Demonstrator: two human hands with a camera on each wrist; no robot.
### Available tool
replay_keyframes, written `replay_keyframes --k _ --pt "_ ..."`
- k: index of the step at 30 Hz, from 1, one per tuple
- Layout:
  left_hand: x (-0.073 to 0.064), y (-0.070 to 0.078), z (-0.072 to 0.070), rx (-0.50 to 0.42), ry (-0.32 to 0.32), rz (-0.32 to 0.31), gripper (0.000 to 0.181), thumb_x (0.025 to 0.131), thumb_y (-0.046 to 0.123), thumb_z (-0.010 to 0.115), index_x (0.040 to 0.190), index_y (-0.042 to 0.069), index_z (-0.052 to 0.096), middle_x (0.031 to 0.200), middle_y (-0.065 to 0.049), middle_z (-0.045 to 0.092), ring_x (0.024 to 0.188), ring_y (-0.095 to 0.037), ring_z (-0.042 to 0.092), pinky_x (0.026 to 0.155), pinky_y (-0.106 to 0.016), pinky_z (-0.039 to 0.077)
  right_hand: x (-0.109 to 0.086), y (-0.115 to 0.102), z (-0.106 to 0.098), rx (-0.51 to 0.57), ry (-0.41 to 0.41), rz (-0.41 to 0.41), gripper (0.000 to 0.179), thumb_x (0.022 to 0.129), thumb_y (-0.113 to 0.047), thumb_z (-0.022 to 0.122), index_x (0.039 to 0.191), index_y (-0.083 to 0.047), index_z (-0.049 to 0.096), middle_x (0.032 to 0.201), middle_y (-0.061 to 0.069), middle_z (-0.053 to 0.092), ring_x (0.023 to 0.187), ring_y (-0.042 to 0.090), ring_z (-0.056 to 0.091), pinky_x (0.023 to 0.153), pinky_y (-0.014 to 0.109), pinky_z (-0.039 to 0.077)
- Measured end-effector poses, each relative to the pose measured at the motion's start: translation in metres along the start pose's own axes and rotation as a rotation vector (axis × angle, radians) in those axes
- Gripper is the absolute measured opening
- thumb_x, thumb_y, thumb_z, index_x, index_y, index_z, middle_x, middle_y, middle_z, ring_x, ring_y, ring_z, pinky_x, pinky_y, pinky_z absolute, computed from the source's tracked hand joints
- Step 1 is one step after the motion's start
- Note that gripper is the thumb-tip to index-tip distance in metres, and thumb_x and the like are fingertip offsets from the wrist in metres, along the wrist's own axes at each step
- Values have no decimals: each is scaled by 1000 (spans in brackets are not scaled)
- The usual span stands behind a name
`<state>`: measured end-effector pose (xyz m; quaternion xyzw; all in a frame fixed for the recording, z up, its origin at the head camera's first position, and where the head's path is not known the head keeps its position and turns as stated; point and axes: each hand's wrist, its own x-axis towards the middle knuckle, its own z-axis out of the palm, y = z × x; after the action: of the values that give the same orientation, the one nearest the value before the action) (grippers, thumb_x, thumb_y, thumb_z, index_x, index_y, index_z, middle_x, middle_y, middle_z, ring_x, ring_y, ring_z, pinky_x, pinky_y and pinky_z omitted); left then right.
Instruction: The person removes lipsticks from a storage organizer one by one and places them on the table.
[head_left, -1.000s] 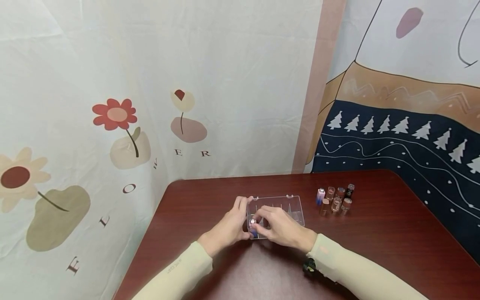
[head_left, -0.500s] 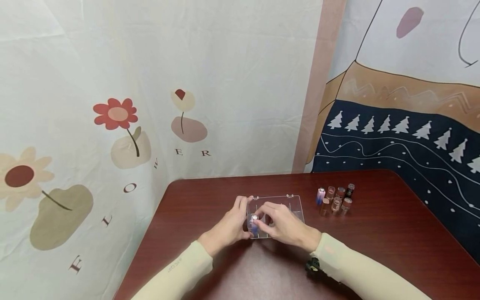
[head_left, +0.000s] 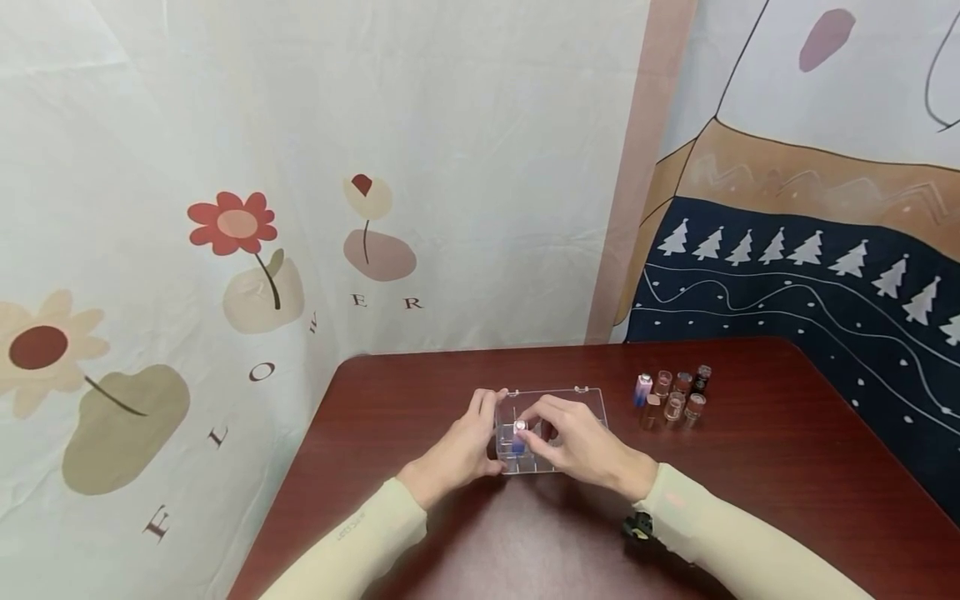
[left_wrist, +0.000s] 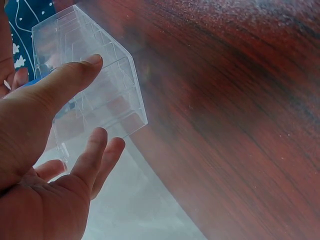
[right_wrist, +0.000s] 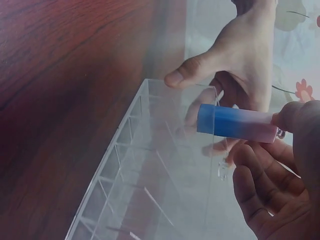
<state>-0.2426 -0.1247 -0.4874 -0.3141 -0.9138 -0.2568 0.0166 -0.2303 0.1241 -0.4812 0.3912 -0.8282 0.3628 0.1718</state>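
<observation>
A clear plastic compartment box (head_left: 551, 392) sits on the table, its dividers showing in the right wrist view. My left hand (head_left: 467, 437) grips the box's left end, thumb at the near corner and fingers at the far corner. Above that end, my right hand (head_left: 573, 442) pinches a lipstick tube (right_wrist: 240, 122) by its pink end, between thumb and fingers. The tube fades from pink to blue, with the blue end down toward the box. Part of the box is hidden behind my right hand in the head view.
To the right of the box stands a pink-and-blue lipstick tube (head_left: 642, 390) beside several other tubes, among them a brown one (head_left: 652, 412) and a black one (head_left: 701, 381). The dark red table (head_left: 420, 383) meets printed cloth hangings (head_left: 480, 208) behind.
My right hand has lifted the lipstick tube from low in the box's left end and shifted it slightly right. My left hand stays on the box.
</observation>
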Motion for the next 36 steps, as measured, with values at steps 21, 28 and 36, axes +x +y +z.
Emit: replay_keyframes --k 21,28,36 --pt "0 -1 3 5 1 -33 111 79 1 107 165 -4 38 160 -22 47 114 -30 81 95 -38 73 -21 14 -44 -89 104 14 22 98 -9 94 116 -15 83 98 -8 74 79 3 64 65 26 64" --pt "0 -1 3 5 -5 -40 113 79 1 107 167 -2 37 157 -21 48 114 -29 80 91 -35 72 -29 22 -61 -156 157 0 28 93 -6 97 116 -11 82 99 -5 77 76 6 64 65 15 58" --pt "0 -1 3 14 -7 -39 113 78 2 108 167 -3 38 157 -21 48 111 -27 79 92 -34 72 -36 27 -81 -224 180 36 30 92 -6 98 117 -12 82 104 -3 80 79 7 66 68 20 61"
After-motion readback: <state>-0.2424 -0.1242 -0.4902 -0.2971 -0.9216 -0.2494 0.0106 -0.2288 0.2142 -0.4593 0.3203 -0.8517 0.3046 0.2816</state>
